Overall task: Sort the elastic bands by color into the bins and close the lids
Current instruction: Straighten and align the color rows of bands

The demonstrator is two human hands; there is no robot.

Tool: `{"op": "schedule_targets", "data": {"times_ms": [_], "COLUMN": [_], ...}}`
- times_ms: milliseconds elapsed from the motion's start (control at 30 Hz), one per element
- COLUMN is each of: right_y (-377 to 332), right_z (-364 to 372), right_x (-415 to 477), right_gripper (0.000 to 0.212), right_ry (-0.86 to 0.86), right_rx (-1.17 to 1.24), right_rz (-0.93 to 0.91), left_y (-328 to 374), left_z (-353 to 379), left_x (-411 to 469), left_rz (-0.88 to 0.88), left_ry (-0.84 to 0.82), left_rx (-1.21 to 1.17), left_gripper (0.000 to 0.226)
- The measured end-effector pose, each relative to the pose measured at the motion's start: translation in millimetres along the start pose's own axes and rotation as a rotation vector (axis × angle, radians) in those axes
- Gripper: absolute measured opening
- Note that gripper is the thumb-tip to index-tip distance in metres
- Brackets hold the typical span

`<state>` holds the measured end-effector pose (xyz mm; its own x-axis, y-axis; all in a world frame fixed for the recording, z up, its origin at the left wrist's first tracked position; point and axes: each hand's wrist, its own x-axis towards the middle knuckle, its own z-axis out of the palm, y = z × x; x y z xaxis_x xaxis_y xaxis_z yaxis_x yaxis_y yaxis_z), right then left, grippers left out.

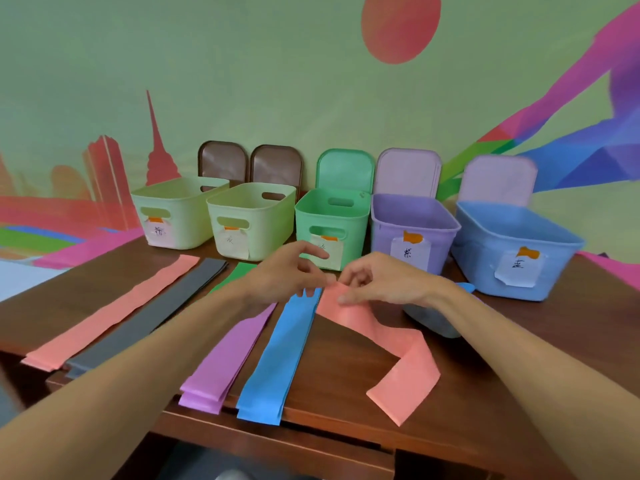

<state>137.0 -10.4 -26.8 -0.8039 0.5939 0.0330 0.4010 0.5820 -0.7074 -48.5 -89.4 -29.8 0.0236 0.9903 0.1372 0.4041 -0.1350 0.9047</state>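
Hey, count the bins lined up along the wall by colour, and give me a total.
Pale yellow-green bins: 2
Green bin: 1
Purple bin: 1
Blue bin: 1
Total: 5

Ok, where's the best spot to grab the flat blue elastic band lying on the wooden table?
Probably the near end of the flat blue elastic band, which seems to overhang the wooden table's front edge. Come from the front, thumb above, fingers below; elsewhere it lies flat, leaving nothing to get under.
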Motion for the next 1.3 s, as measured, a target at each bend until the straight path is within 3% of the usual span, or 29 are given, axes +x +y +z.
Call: {"op": "schedule_targets", "data": {"times_ms": [233, 433, 533, 667, 867, 1100, 1300], "right_y": [-19.9, -32.5, -47.4, -64.8, -84.8, -96.6, -87.9], "right_z": [-19.5, -29.8, -37.4, -47.1, -55.4, -51.4, -38.8], "right_x": [-10.3, -6.4, -3.9, -2.4, 4.5, 19.7, 49.9], "right_gripper": [0.002, 0.005, 0.005, 0.012, 0.006, 0.008, 0.011], "right_ry": [0.238, 0.563, 0.638, 0.697, 0.864, 0.985, 1.031], "right_rx": [0.055, 0.067, 0.246, 0.440, 0.719, 0.923, 0.854], "right_rz": [0.018, -0.035, -0.032, -0.071, -0.147, -0.132, -0.025], "left_y": [5.4, 2.4, 6.0, 19.8, 30.2, 10.0, -5.1], "left_z": [0.2, 21.0, 33.1, 42.3, 40.3, 6.0, -38.2], "left_x": [-2.4, -7.3, -4.2, -0.8, -5.4, -14.7, -27.8], "left_rz": [-0.032, -0.052, -0.043, 0.057, 0.070, -0.003, -0.022], "left_ry": [0.107, -0.078, -0.136, -0.094, -0.017, 0.084, 0.233], "left_rx": [-0.118, 0.046, -0.002, -0.098, -0.246, -0.130, 0.176], "left_gripper": [0.023, 0.041, 0.047, 0.023, 0.014, 0.019, 0.034]}}
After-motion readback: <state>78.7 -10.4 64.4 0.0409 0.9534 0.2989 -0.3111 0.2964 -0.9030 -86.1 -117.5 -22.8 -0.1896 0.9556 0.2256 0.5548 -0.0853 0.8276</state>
